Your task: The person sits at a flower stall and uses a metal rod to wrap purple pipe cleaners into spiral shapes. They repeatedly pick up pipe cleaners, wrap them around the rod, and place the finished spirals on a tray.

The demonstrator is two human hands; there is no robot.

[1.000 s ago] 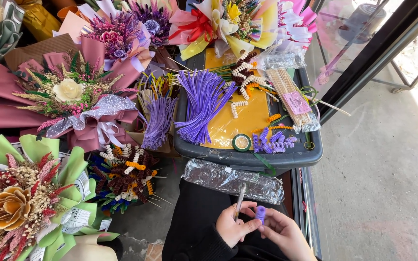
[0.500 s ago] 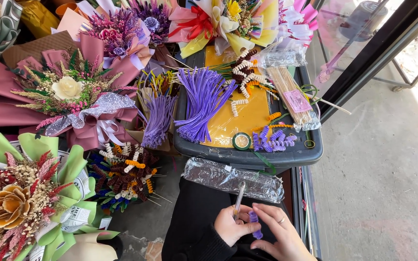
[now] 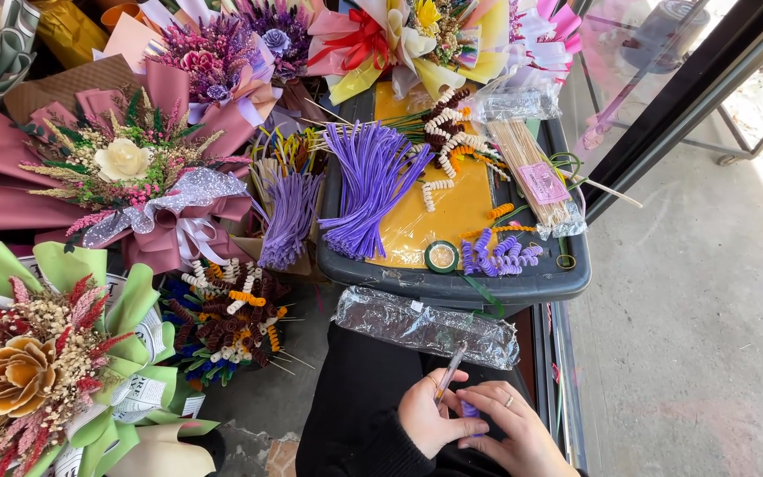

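Lower centre of the frame: left hand is closing its grip on a thin grey stick, which is pointing up and to the right. Right hand is pinching a short purple fuzzy pipe-cleaner piece against the stick's lower end; the two hands are touching.

Just above the hands: a long crinkled clear-plastic packet is lying below the front edge of a dark grey plastic tray.

In the tray, centre of the frame: a bundle of straight purple pipe cleaners, small purple coils, a round roll of green tape, and a bagged bundle of thin wooden sticks.

Left half of the frame: wrapped bouquets, one in pink paper, one in green paper.
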